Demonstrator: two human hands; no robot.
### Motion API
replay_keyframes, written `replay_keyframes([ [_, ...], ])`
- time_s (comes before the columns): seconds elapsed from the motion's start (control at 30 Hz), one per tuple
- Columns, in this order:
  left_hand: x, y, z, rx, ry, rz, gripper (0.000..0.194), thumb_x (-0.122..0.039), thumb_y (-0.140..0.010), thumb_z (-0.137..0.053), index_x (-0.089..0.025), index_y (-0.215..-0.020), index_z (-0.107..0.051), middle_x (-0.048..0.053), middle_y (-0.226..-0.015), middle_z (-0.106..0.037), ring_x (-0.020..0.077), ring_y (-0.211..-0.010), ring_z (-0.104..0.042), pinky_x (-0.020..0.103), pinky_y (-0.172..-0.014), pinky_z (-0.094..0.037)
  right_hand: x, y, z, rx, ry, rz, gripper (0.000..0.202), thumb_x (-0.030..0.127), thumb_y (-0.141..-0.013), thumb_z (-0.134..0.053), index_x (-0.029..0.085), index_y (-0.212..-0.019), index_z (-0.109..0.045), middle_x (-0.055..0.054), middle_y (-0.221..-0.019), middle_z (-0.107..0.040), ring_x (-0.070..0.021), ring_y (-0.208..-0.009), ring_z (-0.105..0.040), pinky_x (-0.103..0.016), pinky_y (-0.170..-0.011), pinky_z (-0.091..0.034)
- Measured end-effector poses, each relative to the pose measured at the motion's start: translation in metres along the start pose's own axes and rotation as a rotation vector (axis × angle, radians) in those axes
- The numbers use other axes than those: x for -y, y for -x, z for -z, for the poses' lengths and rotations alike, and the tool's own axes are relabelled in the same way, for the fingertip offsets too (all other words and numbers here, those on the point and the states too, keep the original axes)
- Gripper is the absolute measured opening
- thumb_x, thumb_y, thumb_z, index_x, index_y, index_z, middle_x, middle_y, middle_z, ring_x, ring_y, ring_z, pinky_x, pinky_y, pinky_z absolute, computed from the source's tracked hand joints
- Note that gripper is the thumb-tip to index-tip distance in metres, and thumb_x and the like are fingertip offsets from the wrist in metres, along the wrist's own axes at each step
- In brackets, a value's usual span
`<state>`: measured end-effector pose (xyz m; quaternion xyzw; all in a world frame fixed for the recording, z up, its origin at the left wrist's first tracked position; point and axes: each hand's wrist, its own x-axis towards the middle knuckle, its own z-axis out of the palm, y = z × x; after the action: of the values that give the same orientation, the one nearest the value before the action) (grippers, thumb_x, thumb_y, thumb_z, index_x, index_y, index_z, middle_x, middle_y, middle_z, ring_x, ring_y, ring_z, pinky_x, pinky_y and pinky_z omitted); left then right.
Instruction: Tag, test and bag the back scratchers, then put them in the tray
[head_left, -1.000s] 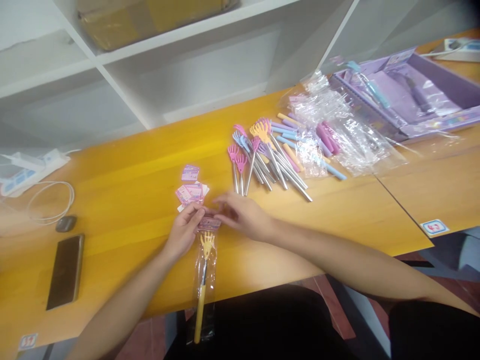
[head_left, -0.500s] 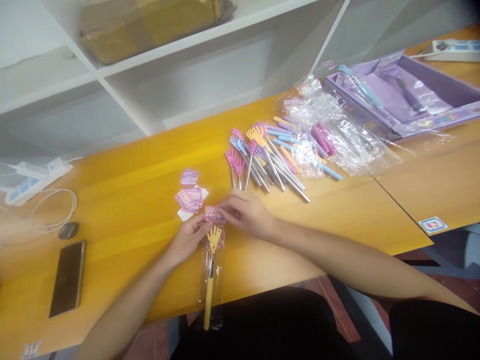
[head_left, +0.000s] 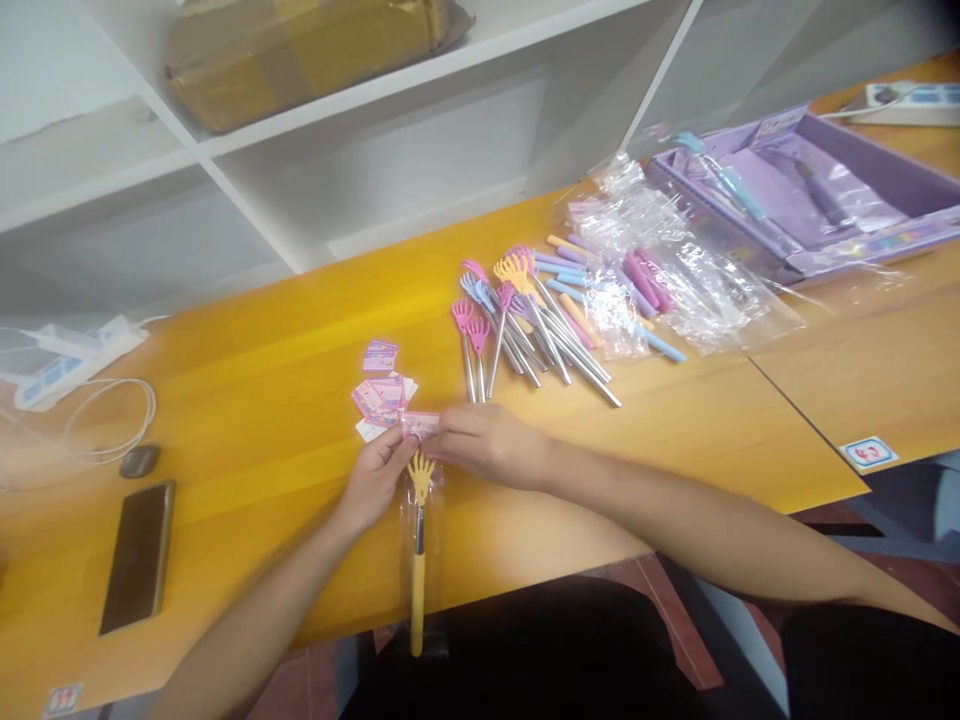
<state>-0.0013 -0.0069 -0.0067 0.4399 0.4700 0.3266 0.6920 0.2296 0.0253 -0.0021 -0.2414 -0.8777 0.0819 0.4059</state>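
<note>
A yellow hand-shaped back scratcher (head_left: 418, 560) lies inside a clear plastic bag (head_left: 435, 520), its claw end up between my hands and its handle past the table edge. My left hand (head_left: 375, 475) is closed, thumb and fingers pinching the top of the bag. My right hand (head_left: 487, 443) is closed at the right end of a small pink card (head_left: 421, 424) at the bag's mouth; its fingertips are partly hidden. Whether the card is inside the bag or in front of it I cannot tell. Beside my left hand are more pink cards (head_left: 381, 398) in a loose pile.
Scratcher heads with metal rods (head_left: 555, 335) lie in a heap, beside coloured handles (head_left: 574, 285) and plastic bags (head_left: 705, 280). A purple box (head_left: 877, 245) stands at the right. A phone (head_left: 136, 560), a black mouse-like object (head_left: 139, 461) and a power strip (head_left: 82, 360) are left.
My right hand has come down and a little left, closing in on the card and bag top. The bagged back scratcher has shifted slightly left.
</note>
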Motion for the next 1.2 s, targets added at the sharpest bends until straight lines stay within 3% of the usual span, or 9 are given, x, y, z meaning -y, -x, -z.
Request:
replay_keyframes([
  [0.27, 0.002, -0.001, 0.001, -0.001, 0.006, -0.014, 0.037, -0.051, -0.099, -0.071, -0.017, -0.114, -0.071, 0.005, -0.087, -0.08, 0.021, -0.067, -0.078, 0.031, -0.064, -0.063, 0.007, 0.001, 0.001, 0.045, -0.08, -0.085, 0.013, 0.026, -0.11, -0.055, 0.019, -0.106, -0.065, -0.004, -0.089, -0.067, -0.0148, -0.077, -0.062, -0.028, -0.066, -0.047],
  [0.4, 0.0, 0.001, -0.001, 0.01, -0.022, -0.023, 0.039, -0.051, -0.099, -0.071, -0.017, -0.117, -0.071, 0.005, -0.09, -0.08, 0.0219, -0.068, -0.078, 0.033, -0.065, -0.064, 0.007, 0.002, 0.005, -0.001, -0.211, -0.336, 0.007, 0.026, -0.106, -0.055, 0.019, -0.107, -0.058, -0.002, -0.086, -0.064, -0.0127, -0.067, -0.056, -0.027, -0.061, -0.041],
  [0.53, -0.004, 0.003, -0.004, 0.042, -0.103, -0.05, 0.043, -0.054, -0.1, -0.068, -0.016, -0.12, -0.069, 0.006, -0.087, -0.079, 0.0234, -0.069, -0.079, 0.033, -0.064, -0.063, 0.006, 0.001, 0.005, 0.032, -0.322, -0.552, 0.027, 0.025, -0.105, -0.055, 0.017, -0.13, -0.052, -0.001, -0.086, -0.065, -0.0145, -0.069, -0.059, -0.028, -0.065, -0.044],
  [0.67, -0.006, 0.003, -0.006, 0.045, -0.164, -0.058, 0.047, -0.056, -0.1, -0.067, -0.015, -0.125, -0.068, 0.007, -0.088, -0.079, 0.0226, -0.071, -0.077, 0.031, -0.065, -0.061, 0.008, 0.0, 0.001, 0.115, -0.416, -0.576, 0.029, 0.032, -0.105, -0.059, 0.018, -0.13, -0.057, -0.002, -0.089, -0.068, -0.0147, -0.071, -0.061, -0.027, -0.066, -0.045],
  [0.8, -0.002, 0.001, -0.004, -0.049, -0.268, -0.143, 0.046, -0.058, -0.097, -0.072, -0.015, -0.114, -0.074, 0.007, -0.096, -0.078, 0.0212, -0.083, -0.073, 0.029, -0.073, -0.057, 0.016, 0.0, -0.001, 0.158, -0.511, -0.6, 0.025, 0.03, -0.103, -0.061, 0.018, -0.125, -0.062, -0.003, -0.091, -0.07, -0.0139, -0.07, -0.062, -0.026, -0.064, -0.046],
  [1.2, -0.002, 0.001, -0.003, -0.044, -0.235, -0.137, 0.046, -0.059, -0.097, -0.071, -0.018, -0.115, -0.079, 0.01, -0.102, -0.081, 0.0282, -0.105, -0.076, 0.038, -0.094, -0.059, 0.019, 0.0, 0.001, 0.15, -0.652, -0.607, 0.035, 0.029, -0.105, -0.06, 0.021, -0.139, -0.058, -0.005, -0.102, -0.074, -0.0146, -0.075, -0.066, -0.027, -0.066, -0.052],
])
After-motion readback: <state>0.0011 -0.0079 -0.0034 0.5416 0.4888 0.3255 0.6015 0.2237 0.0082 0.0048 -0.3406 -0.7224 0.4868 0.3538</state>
